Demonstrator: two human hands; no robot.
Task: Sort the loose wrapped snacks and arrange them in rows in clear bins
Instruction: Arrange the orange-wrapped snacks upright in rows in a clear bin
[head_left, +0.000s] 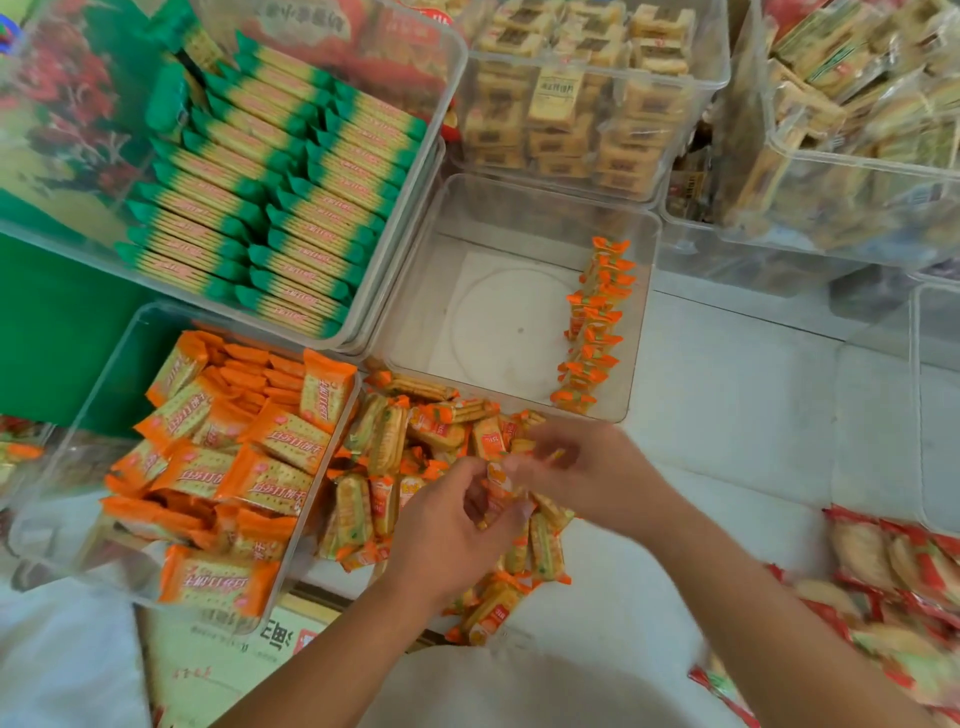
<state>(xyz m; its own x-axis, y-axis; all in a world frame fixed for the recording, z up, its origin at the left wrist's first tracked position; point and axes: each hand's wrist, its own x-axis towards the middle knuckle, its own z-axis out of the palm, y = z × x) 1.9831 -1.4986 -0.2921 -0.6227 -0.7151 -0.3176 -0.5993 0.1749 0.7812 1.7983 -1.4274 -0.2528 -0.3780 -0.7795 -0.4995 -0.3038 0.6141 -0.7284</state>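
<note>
Left hand (452, 525) pinches an orange snack (497, 491); right hand (589, 467), blurred, grip unclear.

White surface (737, 415): clear bins (519, 205), loose orange-wrapped snack pile (384, 452), red-wrapped snacks (909, 571) at right.

Square clear plastic bin (545, 213): floor free left of the row of small orange-wrapped snacks (592, 332) lining its right wall. Loose pile of orange-wrapped crackers (384, 447) blocks its near wall. White surface (727, 405) on the right is open.
</note>
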